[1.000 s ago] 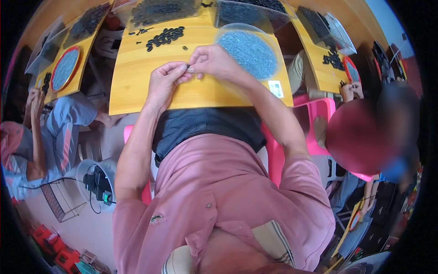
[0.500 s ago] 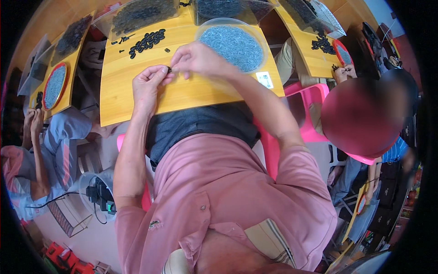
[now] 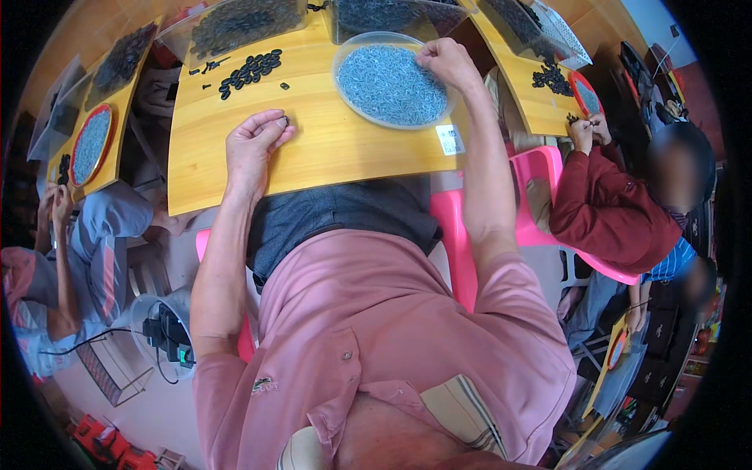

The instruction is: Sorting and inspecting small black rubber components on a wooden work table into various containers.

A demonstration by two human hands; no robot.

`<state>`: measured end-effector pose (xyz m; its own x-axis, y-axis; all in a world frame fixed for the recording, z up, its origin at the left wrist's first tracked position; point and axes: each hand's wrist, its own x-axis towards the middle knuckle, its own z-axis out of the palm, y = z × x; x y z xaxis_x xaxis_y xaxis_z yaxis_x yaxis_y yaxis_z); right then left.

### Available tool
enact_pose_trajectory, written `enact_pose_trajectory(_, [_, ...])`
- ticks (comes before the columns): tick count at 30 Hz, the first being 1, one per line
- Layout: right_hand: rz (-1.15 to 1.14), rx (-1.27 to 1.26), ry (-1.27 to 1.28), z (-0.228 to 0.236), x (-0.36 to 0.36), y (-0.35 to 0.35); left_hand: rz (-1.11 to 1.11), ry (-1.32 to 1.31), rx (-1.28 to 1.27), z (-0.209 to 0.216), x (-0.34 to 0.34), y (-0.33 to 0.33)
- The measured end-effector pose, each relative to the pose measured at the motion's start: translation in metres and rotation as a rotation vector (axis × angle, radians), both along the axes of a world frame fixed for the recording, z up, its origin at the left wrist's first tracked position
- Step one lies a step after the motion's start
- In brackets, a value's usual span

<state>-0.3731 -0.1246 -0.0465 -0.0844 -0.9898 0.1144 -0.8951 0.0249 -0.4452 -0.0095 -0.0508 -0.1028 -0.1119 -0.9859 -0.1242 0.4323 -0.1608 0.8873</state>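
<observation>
My left hand [image 3: 254,149] is closed in a pinch above the middle of the yellow table [image 3: 329,153]. A small black part [image 3: 287,121] shows just past its thumb and fingertips. At the far right my right hand [image 3: 451,63] reaches into a round clear tray [image 3: 338,92], fingers drawn together. That tray is full of thin, silvery blue metal pieces [image 3: 388,86], like small screws or pins. What the right fingertips hold, if anything, is hidden. One loose black piece [image 3: 284,86] lies beyond my left hand, and several black oval pieces [image 3: 249,74] lie grouped farther left.
Clear bins of black parts [image 3: 247,27] line the table's far edge. A white label [image 3: 450,139] is stuck near its right corner. Co-workers sit at tables on both sides, one in a dark red top [image 3: 615,207]. Pink chairs [image 3: 540,164] stand at the right.
My right hand has moved away from my left hand, rightward and farther off, into the tray of metal pieces. My left hand stays in place, still pinching the small black part.
</observation>
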Motion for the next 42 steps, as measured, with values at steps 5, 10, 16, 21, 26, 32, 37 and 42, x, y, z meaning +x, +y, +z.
enact_pose_trajectory(5, [0.043, -0.005, -0.053, -0.002, 0.022, 0.001, -0.001, -0.008, 0.008, 0.000, 0.003, 0.000])
enact_pose_trajectory(10, [0.060, -0.053, -0.057, -0.016, 0.024, -0.006, -0.009, -0.024, 0.008, 0.002, 0.001, 0.000])
enact_pose_trajectory(16, [0.098, -0.060, -0.087, -0.017, 0.025, -0.008, -0.015, -0.030, 0.003, -0.001, 0.002, -0.001])
enact_pose_trajectory(21, [0.095, -0.043, -0.226, -0.011, 0.019, -0.004, -0.014, -0.040, 0.005, -0.002, 0.002, -0.002])
enact_pose_trajectory(26, [0.179, 0.064, -0.622, 0.006, 0.024, 0.003, -0.020, -0.022, 0.002, -0.003, 0.005, -0.001])
enact_pose_trajectory(32, [0.317, 0.022, -0.880, 0.021, 0.049, 0.012, -0.051, 0.030, -0.023, -0.005, 0.002, 0.001])
enact_pose_trajectory(37, [0.478, 0.056, -0.847, 0.023, 0.114, 0.030, -0.034, 0.130, 0.000, -0.005, -0.004, 0.005])
enact_pose_trajectory(42, [0.539, 0.137, -0.791, 0.004, 0.166, 0.051, -0.010, 0.151, 0.018, -0.004, -0.006, 0.007])
